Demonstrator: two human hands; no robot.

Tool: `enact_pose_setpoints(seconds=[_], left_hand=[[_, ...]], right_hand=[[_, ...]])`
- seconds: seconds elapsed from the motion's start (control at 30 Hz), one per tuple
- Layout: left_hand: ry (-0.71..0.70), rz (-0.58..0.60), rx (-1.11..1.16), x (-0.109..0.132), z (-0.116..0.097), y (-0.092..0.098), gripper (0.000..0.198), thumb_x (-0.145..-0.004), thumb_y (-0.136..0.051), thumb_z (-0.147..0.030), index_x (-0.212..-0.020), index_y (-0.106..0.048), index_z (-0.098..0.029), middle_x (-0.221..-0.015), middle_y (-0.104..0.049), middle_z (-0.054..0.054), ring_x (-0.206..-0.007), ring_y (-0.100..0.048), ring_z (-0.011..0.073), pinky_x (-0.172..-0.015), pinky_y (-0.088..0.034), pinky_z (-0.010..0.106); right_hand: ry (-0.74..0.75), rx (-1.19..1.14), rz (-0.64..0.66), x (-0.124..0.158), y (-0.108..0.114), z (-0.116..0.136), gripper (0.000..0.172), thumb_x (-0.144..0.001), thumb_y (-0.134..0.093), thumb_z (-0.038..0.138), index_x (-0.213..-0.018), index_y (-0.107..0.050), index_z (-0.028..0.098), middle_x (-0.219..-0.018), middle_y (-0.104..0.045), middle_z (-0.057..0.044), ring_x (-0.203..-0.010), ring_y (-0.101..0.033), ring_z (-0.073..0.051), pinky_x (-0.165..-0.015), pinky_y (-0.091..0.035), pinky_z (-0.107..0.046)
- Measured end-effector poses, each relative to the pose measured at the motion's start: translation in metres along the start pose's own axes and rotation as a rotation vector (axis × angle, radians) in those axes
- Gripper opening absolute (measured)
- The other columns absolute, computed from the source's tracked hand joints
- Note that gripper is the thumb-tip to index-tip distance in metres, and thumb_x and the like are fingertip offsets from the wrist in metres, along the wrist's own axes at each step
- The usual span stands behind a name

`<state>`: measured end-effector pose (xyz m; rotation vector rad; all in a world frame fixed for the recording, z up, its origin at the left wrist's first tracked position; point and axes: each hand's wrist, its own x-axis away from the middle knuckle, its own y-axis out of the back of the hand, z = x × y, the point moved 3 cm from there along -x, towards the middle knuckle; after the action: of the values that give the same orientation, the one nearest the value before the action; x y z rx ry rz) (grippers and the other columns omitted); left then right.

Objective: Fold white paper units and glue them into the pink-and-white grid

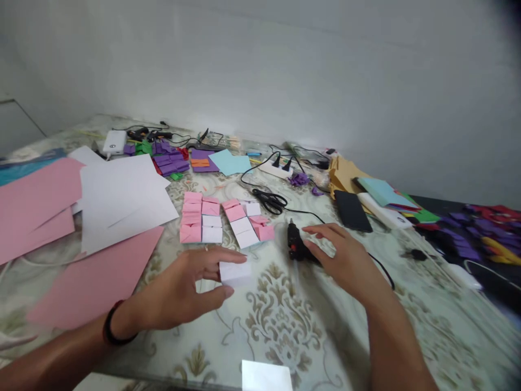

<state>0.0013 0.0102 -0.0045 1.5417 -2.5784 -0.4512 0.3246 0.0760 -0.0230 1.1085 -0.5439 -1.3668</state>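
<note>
The left hand (175, 288) pinches a small white paper piece (236, 273) left of the glue gun (296, 245); right of the gun, the right hand (345, 255) has parted fingers, perhaps touching its handle.

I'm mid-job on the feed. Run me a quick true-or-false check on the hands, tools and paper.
1. A small white piece is between the thumb and fingers of the left hand. True.
2. The right hand is holding the scissors. False: it is open beside the glue gun, and the scissors lie apart on the table.
3. Two black plugs sit in the power strip. True.
4. The big pink sheet by the left forearm lies on top of the white sheet. False: the white sheet overlaps the pink sheet.
5. The phone lies to the right of the scissors. True.
</note>
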Motion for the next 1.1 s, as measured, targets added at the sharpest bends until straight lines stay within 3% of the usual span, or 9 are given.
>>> enact_pose_setpoints(seconds=[0.1, 0.2, 0.3, 0.4, 0.63, 0.77, 1.0, 1.1], left_hand=[[-0.078, 0.041, -0.059, 0.000, -0.003, 0.000, 0.040, -0.096, -0.067, -0.019, -0.135, -0.067, -0.029, -0.139, -0.072, 0.001, -0.126, -0.070, 0.0174, -0.101, -0.063, 0.027], [-0.225, 0.040, -0.233, 0.002, -0.007, -0.002, 0.044, -0.098, -0.063, -0.013, -0.138, -0.063, -0.029, -0.141, -0.072, 0.001, -0.132, -0.066, 0.0154, -0.111, -0.056, 0.028], [-0.328, 0.036, -0.379, 0.005, -0.007, -0.006, 0.047, -0.099, -0.058, -0.008, -0.142, -0.059, -0.028, -0.143, -0.070, 0.002, -0.136, -0.063, 0.0135, -0.119, -0.048, 0.029], [-0.336, 0.038, -0.413, 0.005, -0.004, -0.007, 0.046, -0.101, -0.057, -0.009, -0.142, -0.058, -0.028, -0.141, -0.070, 0.004, -0.132, -0.064, 0.0133, -0.116, -0.051, 0.029], [-0.307, 0.036, -0.362, 0.000, 0.005, -0.006, 0.043, -0.101, -0.060, -0.013, -0.140, -0.058, -0.032, -0.137, -0.069, 0.005, -0.127, -0.066, 0.0167, -0.107, -0.058, 0.031], [-0.211, 0.059, -0.261, -0.002, 0.010, -0.007, 0.040, -0.101, -0.062, -0.014, -0.136, -0.060, -0.033, -0.133, -0.067, 0.005, -0.120, -0.068, 0.0161, -0.091, -0.063, 0.024], [-0.096, 0.096, -0.093, -0.005, 0.002, -0.005, 0.008, -0.103, -0.061, -0.023, -0.106, -0.069, -0.025, -0.130, -0.066, 0.007, -0.116, -0.069, 0.0179, -0.091, -0.061, 0.025], [-0.058, 0.099, -0.122, -0.007, -0.003, -0.002, 0.022, -0.107, -0.052, -0.026, -0.094, -0.069, -0.022, -0.122, -0.070, 0.006, -0.110, -0.070, 0.0180, -0.090, -0.059, 0.027]], right_hand=[[0.049, -0.184, -0.002, 0.004, -0.005, 0.045, 0.026, -0.103, -0.054, 0.037, -0.108, -0.073, 0.020, -0.105, -0.072, -0.011, -0.096, -0.069, -0.026, -0.086, -0.052, -0.040], [0.057, -0.485, 0.228, 0.007, -0.015, 0.087, 0.034, -0.107, -0.049, 0.045, -0.103, -0.073, 0.021, -0.096, -0.072, -0.008, -0.089, -0.068, -0.022, -0.079, -0.053, -0.034], [-0.059, -0.753, 0.456, 0.009, -0.025, 0.107, 0.044, -0.107, -0.047, 0.054, -0.098, -0.072, 0.018, -0.086, -0.070, -0.006, -0.078, -0.067, -0.018, -0.071, -0.056, -0.030], [-0.163, -0.950, 0.590, 0.011, -0.037, 0.108, 0.044, -0.099, -0.062, 0.059, -0.093, -0.070, 0.017, -0.080, -0.065, -0.002, -0.072, -0.064, -0.015, -0.063, -0.059, -0.027], [-0.313, -1.193, 0.664, 0.021, -0.060, 0.094, 0.041, -0.084, -0.082, 0.053, -0.093, -0.069, 0.015, -0.072, -0.065, 0.000, -0.068, -0.066, -0.016, -0.056, -0.063, -0.028], [-0.319, -1.203, 0.636, 0.022, -0.057, 0.095, 0.037, -0.081, -0.086, 0.048, -0.090, -0.069, 0.016, -0.076, -0.066, 0.000, -0.069, -0.069, -0.015, -0.065, -0.063, -0.030], [-0.280, -1.142, 0.560, 0.023, -0.053, 0.099, 0.030, -0.082, -0.086, 0.042, -0.085, -0.070, 0.017, -0.073, -0.066, 0.002, -0.068, -0.063, -0.012, -0.065, -0.050, -0.025], [-0.285, -1.141, 0.554, 0.023, -0.055, 0.100, 0.026, -0.080, -0.087, 0.037, -0.083, -0.070, 0.017, -0.071, -0.066, 0.002, -0.067, -0.060, -0.012, -0.063, -0.046, -0.025]])
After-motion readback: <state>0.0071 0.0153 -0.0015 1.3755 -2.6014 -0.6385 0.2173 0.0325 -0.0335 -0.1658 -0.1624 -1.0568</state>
